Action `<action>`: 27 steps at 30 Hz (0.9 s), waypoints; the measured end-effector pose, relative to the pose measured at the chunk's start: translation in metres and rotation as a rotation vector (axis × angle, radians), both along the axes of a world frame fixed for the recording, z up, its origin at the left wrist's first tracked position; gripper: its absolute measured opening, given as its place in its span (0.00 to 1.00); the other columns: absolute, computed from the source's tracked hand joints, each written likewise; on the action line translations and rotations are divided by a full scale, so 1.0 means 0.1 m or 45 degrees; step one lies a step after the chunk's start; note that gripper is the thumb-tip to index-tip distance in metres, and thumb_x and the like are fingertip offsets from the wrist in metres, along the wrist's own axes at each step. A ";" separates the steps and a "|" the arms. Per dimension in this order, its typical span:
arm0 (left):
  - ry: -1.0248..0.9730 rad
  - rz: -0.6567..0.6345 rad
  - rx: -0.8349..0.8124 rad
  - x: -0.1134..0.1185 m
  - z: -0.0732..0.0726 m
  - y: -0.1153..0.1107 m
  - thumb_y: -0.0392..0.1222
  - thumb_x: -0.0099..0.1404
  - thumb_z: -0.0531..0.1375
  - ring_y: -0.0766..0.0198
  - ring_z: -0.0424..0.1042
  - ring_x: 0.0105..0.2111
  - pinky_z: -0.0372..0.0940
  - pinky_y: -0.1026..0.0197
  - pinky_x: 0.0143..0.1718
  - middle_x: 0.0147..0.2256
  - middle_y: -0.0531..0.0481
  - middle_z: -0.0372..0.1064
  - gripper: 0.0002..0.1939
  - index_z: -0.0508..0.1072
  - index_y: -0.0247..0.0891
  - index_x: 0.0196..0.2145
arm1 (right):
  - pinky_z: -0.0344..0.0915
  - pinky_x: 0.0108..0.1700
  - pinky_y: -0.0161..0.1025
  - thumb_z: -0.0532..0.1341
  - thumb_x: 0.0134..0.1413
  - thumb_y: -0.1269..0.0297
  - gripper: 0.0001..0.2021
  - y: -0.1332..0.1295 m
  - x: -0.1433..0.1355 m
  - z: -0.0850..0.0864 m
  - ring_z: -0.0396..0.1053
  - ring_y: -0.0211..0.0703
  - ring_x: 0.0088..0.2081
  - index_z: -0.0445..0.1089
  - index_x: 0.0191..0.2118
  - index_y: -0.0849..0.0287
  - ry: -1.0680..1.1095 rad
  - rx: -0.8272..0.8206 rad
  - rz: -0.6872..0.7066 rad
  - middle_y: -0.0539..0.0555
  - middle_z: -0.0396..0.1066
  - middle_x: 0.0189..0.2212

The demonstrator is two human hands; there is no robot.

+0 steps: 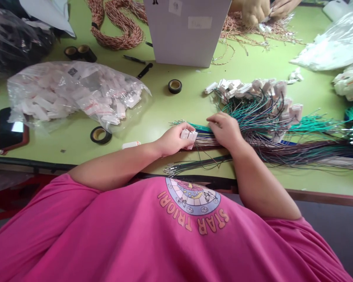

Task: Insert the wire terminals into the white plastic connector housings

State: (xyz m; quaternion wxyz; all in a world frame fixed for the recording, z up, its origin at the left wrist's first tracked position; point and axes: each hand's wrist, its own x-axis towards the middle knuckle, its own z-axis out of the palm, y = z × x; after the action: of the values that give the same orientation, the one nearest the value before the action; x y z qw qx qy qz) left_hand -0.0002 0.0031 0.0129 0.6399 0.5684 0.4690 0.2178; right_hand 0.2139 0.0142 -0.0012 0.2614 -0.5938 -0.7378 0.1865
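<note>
Pink shirt (pixel 120 235) was nearest; its round print read "STAR TRIORI", lettering upside down to the camera. Pale labels (pixel 200 22) on the grey box (pixel 183 45) had marks too faint to read. Clear bag (pixel 76 92) of white parts carried a dark square code and red print, not legible.

Left hand (pixel 174 140): thumb and fingers clamped on white connectors (pixel 190 138), just above the tabletop at the left part of the wire bundle (pixel 282 143). Right hand (pixel 225 130) lay over the wires, fingers bent and close together; could not tell if they gripped any. Wires ran left-right, roughly parallel to the front table edge (pixel 41 164); metal-tipped wire ends (pixel 171 169) pointed left, near that edge. Long axis of the held connectors could not be told, fingers partly covering them.

Green tabletop (pixel 158 111) showed between bag and left hand, and farther up toward the tape roll (pixel 174 91). Right side was tighter: connector pile (pixel 252 88) sat just beyond the right hand. Another person's hands (pixel 255 13) were at the far edge, well apart.
</note>
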 end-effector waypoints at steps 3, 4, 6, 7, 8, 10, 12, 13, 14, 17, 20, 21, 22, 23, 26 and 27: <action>0.087 -0.037 0.086 -0.01 0.01 -0.02 0.31 0.59 0.62 0.69 0.72 0.27 0.65 0.65 0.31 0.27 0.54 0.73 0.14 0.66 0.37 0.43 | 0.63 0.45 0.44 0.58 0.55 0.69 0.12 0.02 -0.03 -0.09 0.69 0.50 0.40 0.79 0.39 0.63 -0.291 -0.051 0.047 0.61 0.74 0.36; 0.090 -0.047 0.086 -0.01 0.01 -0.02 0.32 0.60 0.62 0.69 0.72 0.27 0.65 0.64 0.31 0.27 0.54 0.73 0.14 0.66 0.37 0.43 | 0.63 0.44 0.43 0.58 0.55 0.69 0.11 0.02 -0.04 -0.11 0.69 0.49 0.38 0.79 0.37 0.62 -0.323 -0.068 0.061 0.60 0.74 0.34; 0.074 -0.067 0.064 0.00 0.01 -0.03 0.33 0.61 0.61 0.69 0.71 0.26 0.64 0.64 0.31 0.26 0.54 0.72 0.14 0.65 0.37 0.44 | 0.63 0.41 0.41 0.57 0.55 0.70 0.11 0.01 -0.05 -0.12 0.68 0.46 0.36 0.79 0.33 0.60 -0.294 -0.052 0.049 0.58 0.73 0.32; 0.061 -0.075 0.056 0.00 0.01 -0.03 0.33 0.61 0.61 0.69 0.71 0.26 0.64 0.64 0.31 0.25 0.55 0.72 0.14 0.65 0.37 0.44 | 0.62 0.40 0.40 0.57 0.54 0.70 0.11 0.01 -0.05 -0.11 0.68 0.45 0.35 0.79 0.32 0.59 -0.252 -0.027 0.033 0.56 0.72 0.30; 0.048 -0.081 0.052 0.00 0.02 -0.03 0.33 0.61 0.61 0.69 0.71 0.26 0.64 0.64 0.31 0.25 0.55 0.71 0.14 0.65 0.37 0.44 | 0.62 0.39 0.39 0.57 0.53 0.70 0.11 0.00 -0.05 -0.11 0.68 0.44 0.34 0.79 0.31 0.59 -0.202 0.004 0.016 0.56 0.72 0.30; 0.024 -0.082 0.040 0.00 0.02 -0.04 0.33 0.61 0.61 0.70 0.70 0.25 0.64 0.65 0.30 0.25 0.55 0.71 0.14 0.65 0.37 0.44 | 0.63 0.38 0.38 0.57 0.52 0.70 0.10 -0.02 -0.05 -0.09 0.68 0.43 0.33 0.78 0.30 0.59 -0.110 0.062 -0.011 0.55 0.72 0.30; -0.007 -0.066 0.017 0.01 0.01 -0.04 0.33 0.62 0.61 0.70 0.70 0.26 0.64 0.65 0.31 0.25 0.55 0.71 0.13 0.65 0.36 0.44 | 0.62 0.37 0.38 0.57 0.50 0.71 0.09 -0.03 -0.05 -0.08 0.68 0.42 0.32 0.77 0.29 0.59 -0.066 0.103 -0.043 0.54 0.72 0.29; -0.020 -0.050 -0.003 0.01 0.01 -0.04 0.32 0.62 0.61 0.70 0.71 0.26 0.64 0.65 0.31 0.25 0.55 0.71 0.13 0.65 0.36 0.45 | 0.62 0.37 0.37 0.57 0.49 0.71 0.09 -0.03 -0.05 -0.07 0.68 0.42 0.32 0.76 0.28 0.59 -0.062 0.112 -0.067 0.54 0.73 0.29; -0.033 -0.031 -0.024 0.02 0.01 -0.04 0.31 0.62 0.61 0.71 0.71 0.26 0.65 0.66 0.31 0.25 0.55 0.71 0.13 0.65 0.36 0.45 | 0.61 0.36 0.37 0.57 0.48 0.72 0.08 -0.04 -0.06 -0.06 0.67 0.41 0.30 0.75 0.28 0.59 -0.064 0.111 -0.095 0.53 0.72 0.28; -0.062 0.015 -0.076 0.04 0.01 -0.04 0.29 0.62 0.60 0.71 0.71 0.25 0.66 0.66 0.31 0.25 0.56 0.71 0.13 0.65 0.36 0.45 | 0.58 0.32 0.37 0.57 0.47 0.70 0.08 -0.04 -0.07 -0.04 0.63 0.39 0.26 0.74 0.29 0.59 -0.071 0.048 -0.143 0.51 0.71 0.23; -0.113 0.047 -0.114 0.06 -0.01 -0.04 0.28 0.61 0.61 0.71 0.71 0.25 0.67 0.65 0.32 0.25 0.56 0.70 0.14 0.66 0.35 0.44 | 0.58 0.32 0.37 0.57 0.51 0.66 0.09 -0.05 -0.06 -0.01 0.62 0.38 0.24 0.76 0.32 0.59 -0.026 0.026 -0.146 0.50 0.69 0.21; -0.144 0.073 -0.146 0.07 -0.02 -0.04 0.28 0.61 0.61 0.71 0.71 0.25 0.68 0.65 0.32 0.25 0.56 0.70 0.14 0.66 0.35 0.44 | 0.58 0.32 0.37 0.57 0.53 0.64 0.10 -0.06 -0.06 0.00 0.62 0.38 0.24 0.76 0.32 0.59 0.006 0.054 -0.162 0.50 0.70 0.21; -0.187 0.107 -0.190 0.07 -0.03 -0.04 0.28 0.60 0.62 0.71 0.71 0.25 0.69 0.64 0.33 0.26 0.56 0.70 0.14 0.66 0.36 0.44 | 0.59 0.33 0.37 0.56 0.55 0.63 0.11 -0.08 -0.05 0.03 0.63 0.38 0.25 0.76 0.33 0.59 0.042 0.091 -0.180 0.50 0.70 0.22; -0.236 0.144 -0.242 0.08 -0.04 -0.03 0.28 0.60 0.62 0.71 0.72 0.26 0.70 0.63 0.33 0.27 0.56 0.70 0.15 0.66 0.36 0.43 | 0.60 0.34 0.36 0.55 0.56 0.62 0.12 -0.10 -0.06 0.06 0.64 0.38 0.26 0.76 0.33 0.59 0.081 0.128 -0.189 0.51 0.71 0.24; -0.370 0.220 -0.389 0.08 -0.08 -0.01 0.26 0.57 0.61 0.68 0.74 0.28 0.71 0.60 0.34 0.31 0.53 0.71 0.16 0.66 0.36 0.42 | 0.62 0.35 0.36 0.56 0.55 0.62 0.12 -0.18 -0.10 0.15 0.66 0.39 0.28 0.77 0.37 0.59 0.151 0.119 -0.051 0.52 0.73 0.26; -0.399 0.222 -0.417 0.07 -0.09 0.00 0.26 0.56 0.62 0.68 0.74 0.29 0.71 0.60 0.34 0.32 0.53 0.71 0.16 0.66 0.35 0.42 | 0.62 0.36 0.36 0.57 0.55 0.62 0.12 -0.21 -0.12 0.18 0.67 0.40 0.29 0.77 0.38 0.59 0.157 0.085 0.053 0.52 0.73 0.27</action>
State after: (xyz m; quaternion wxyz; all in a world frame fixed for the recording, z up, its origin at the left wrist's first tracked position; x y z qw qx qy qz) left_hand 0.0073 0.0033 0.0036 0.7671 0.3738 0.4404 0.2789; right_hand 0.2021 -0.0069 0.0169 0.3221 -0.5568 -0.7381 0.2035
